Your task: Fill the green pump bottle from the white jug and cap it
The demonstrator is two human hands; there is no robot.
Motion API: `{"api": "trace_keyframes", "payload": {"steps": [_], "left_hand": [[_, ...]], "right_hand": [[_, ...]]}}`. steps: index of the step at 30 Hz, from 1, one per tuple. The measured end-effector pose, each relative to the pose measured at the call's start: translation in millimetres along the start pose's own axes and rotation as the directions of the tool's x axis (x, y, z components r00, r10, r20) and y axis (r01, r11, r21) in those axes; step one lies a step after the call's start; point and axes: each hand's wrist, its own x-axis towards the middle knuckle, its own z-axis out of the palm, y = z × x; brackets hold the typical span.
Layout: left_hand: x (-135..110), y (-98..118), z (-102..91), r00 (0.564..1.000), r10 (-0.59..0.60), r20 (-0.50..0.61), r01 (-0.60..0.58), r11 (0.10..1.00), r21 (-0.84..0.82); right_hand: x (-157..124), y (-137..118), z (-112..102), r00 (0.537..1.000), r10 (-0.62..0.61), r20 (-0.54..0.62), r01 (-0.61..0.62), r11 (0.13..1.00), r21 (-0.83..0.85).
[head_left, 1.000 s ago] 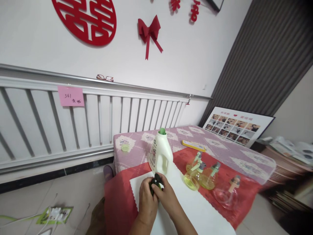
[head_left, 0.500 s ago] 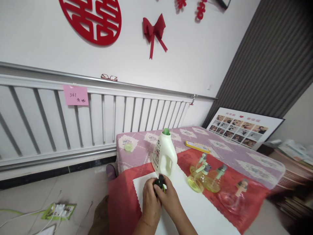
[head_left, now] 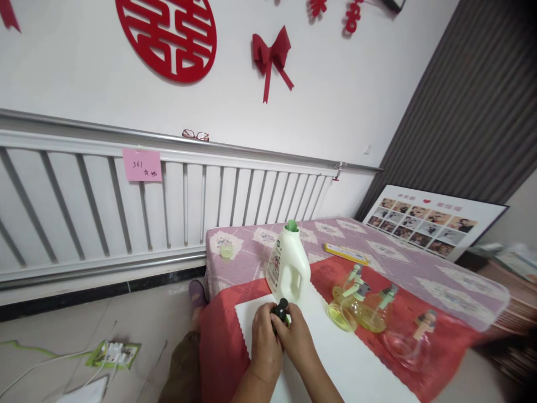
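Note:
Both my hands meet over a white sheet [head_left: 335, 358] on the table. My left hand [head_left: 265, 342] and my right hand [head_left: 297, 341] are closed together round a small dark object with a black cap [head_left: 281, 311]; most of it is hidden by my fingers. Just beyond my hands stands a white detergent jug [head_left: 288, 267] with a green spout, upright. To the right lie three clear spray flasks: two with yellow liquid [head_left: 343, 308] [head_left: 373, 313] and an empty one [head_left: 409, 341].
The table wears a red cloth [head_left: 218, 347] over a purple patterned one [head_left: 403, 263]. A small green cap [head_left: 226, 251] and a yellow flat box [head_left: 346, 253] lie farther back. A white radiator [head_left: 168, 207] with a pink note lines the wall. Cables lie on the floor left.
The view has shifted left and slightly up, so everything sits farther right in frame. My hands stay clasped on the dark object, its black cap now showing more above my fingers.

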Motion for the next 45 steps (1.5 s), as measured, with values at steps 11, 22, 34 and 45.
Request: {"api": "trace_keyframes", "payload": {"steps": [11, 22, 34, 45], "left_hand": [[-2, -2, -9.1, 0.993, 0.021, 0.115, -0.026, 0.999, 0.045], [-2, 0, -14.4, 0.979, -0.035, 0.201, 0.012, 0.993, 0.117], [-8, 6, -20.8, 0.97, -0.058, 0.237, 0.019, 0.986, 0.163], [-25, -10, -23.0, 0.954, -0.16, 0.252, 0.124, 0.981, 0.152]], "right_hand": [[0, 2, 0, 0.999, -0.041, -0.003, 0.04, 0.999, -0.03], [-1, 4, 2, 0.998, -0.065, 0.005, 0.065, 0.998, -0.025], [-7, 7, 2, 0.996, -0.089, -0.026, 0.089, 0.996, -0.01], [-21, 15, -5, 0.997, -0.045, -0.069, 0.05, 0.996, 0.072]]}}
